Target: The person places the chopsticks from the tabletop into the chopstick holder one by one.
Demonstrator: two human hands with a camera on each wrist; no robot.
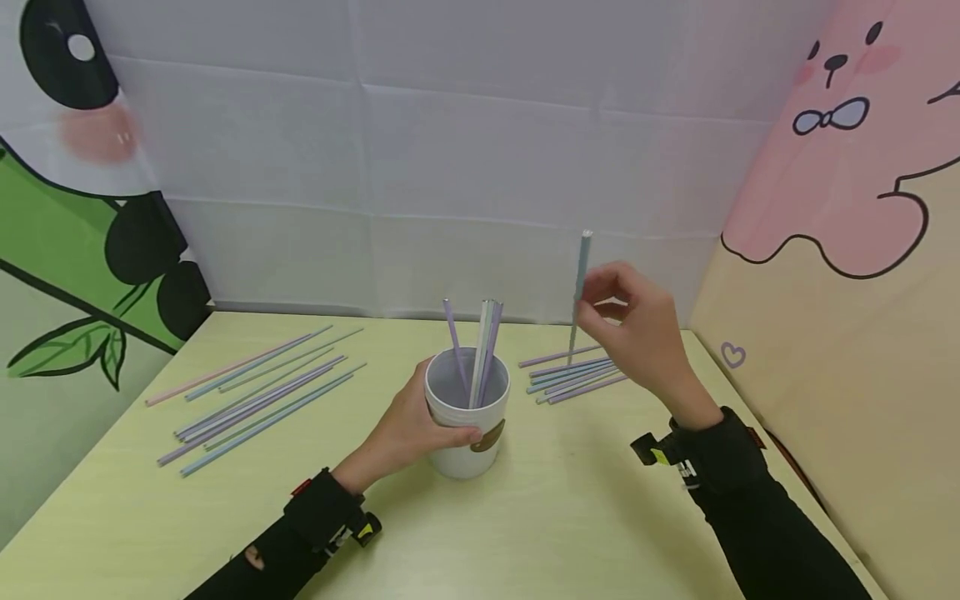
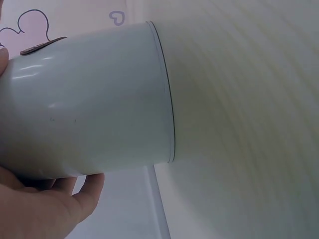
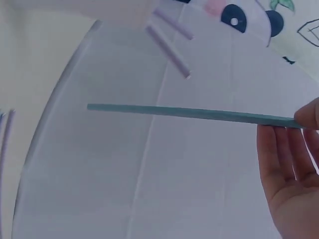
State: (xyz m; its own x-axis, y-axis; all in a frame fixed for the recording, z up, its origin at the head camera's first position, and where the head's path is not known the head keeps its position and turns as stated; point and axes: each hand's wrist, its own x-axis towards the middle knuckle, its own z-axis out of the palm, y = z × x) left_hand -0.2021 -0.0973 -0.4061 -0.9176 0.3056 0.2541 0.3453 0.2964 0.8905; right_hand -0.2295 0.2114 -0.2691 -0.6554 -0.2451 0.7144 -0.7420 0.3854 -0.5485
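Observation:
My left hand (image 1: 408,429) grips the side of a white paper cup (image 1: 453,463) that stands upright on the table, with the thumb across its front near a brown patch. A few purple and whitish straws (image 1: 490,342) lean inside the cup. In the left wrist view the cup's wall (image 2: 94,99) fills much of the picture, fingers curled beneath it. To the right of the cup, my right hand (image 1: 633,329) pinches a teal straw (image 1: 582,271) between thumb and fingers, nearly upright. The right wrist view shows the same straw (image 3: 189,113) at full length.
A pile of purple and blue straws (image 1: 573,379) lies on the table (image 1: 540,525) under the right hand. More straws (image 1: 262,404) in pink, blue, green and purple spread out at the left. A white sheet (image 1: 480,167) hangs behind; printed panels flank both sides.

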